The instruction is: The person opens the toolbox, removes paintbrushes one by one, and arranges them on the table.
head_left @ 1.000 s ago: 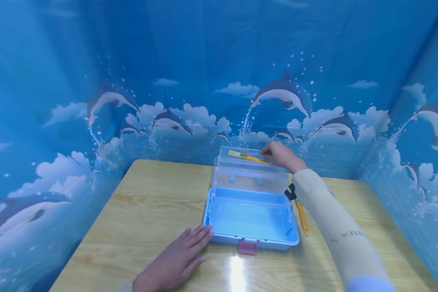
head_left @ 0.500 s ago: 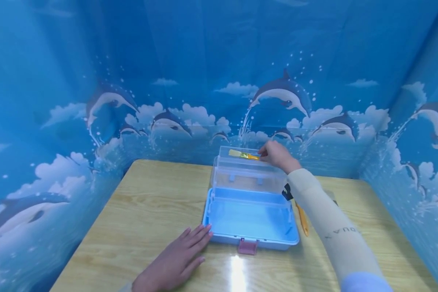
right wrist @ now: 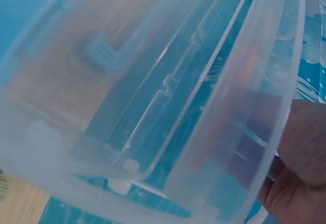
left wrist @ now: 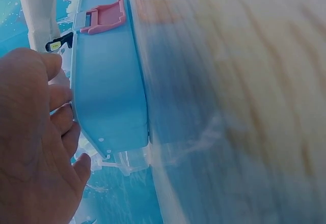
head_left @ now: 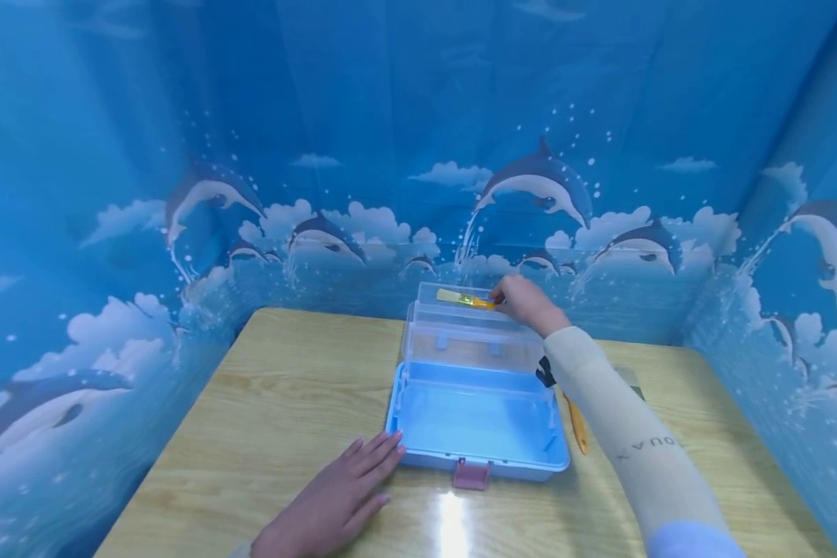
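Observation:
A blue plastic box [head_left: 477,426] with a pink latch [head_left: 472,474] stands open on the table. My left hand [head_left: 335,492] rests with straight fingers at its front left corner; in the left wrist view its fingers [left wrist: 61,117] touch the box edge. At the back, a clear tray [head_left: 477,346] is raised on its arms. My right hand [head_left: 523,302] pinches the orange handle of a paintbrush [head_left: 466,299] at the top clear compartment, pale bristles to the left. In the right wrist view the hand [right wrist: 300,168] is partly seen through cloudy plastic.
Another orange handle [head_left: 577,426] lies right of the box, partly under my right forearm. A greyish flat blade-like piece [head_left: 629,380] lies beyond the forearm. A dolphin-print curtain [head_left: 363,139] surrounds the wooden table [head_left: 279,380].
My right hand has shifted slightly left along the paintbrush, so less of its handle shows. The left hand and the box stay in place.

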{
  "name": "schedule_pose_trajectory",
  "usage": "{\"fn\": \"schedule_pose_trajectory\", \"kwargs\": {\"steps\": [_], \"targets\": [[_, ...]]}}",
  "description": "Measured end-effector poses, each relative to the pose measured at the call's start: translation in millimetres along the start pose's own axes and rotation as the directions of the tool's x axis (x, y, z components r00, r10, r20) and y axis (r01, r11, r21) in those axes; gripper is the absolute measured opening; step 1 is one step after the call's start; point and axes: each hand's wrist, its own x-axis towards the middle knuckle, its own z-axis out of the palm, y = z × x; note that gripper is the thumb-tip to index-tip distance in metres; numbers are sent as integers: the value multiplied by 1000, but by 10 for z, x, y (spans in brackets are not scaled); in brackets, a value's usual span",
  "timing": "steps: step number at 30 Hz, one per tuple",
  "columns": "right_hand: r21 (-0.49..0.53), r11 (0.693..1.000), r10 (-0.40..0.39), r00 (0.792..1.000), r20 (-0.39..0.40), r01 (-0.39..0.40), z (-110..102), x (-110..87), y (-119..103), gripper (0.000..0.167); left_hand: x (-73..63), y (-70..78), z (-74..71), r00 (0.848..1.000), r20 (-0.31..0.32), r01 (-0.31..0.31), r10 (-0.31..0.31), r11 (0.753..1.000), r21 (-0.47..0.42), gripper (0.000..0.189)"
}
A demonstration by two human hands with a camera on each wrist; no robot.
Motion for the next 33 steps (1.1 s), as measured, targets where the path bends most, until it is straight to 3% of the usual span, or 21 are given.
{"fn": "schedule_pose_trajectory", "kwargs": {"steps": [9,20,33], "targets": [[-77,996,-42,999,6,43,26,0,-31,24,-6,-12,20,999,-30,-13,13,1000,20,59],[-161,986,-26,998,61,35,66,-16,-31,32,-14,-24,39,996,-74,-43,47,997,57,60],[-162,986,-23,999,46,30,69,-37,-44,33,-27,-23,21,999,-43,-23,25,999,44,60]]}}
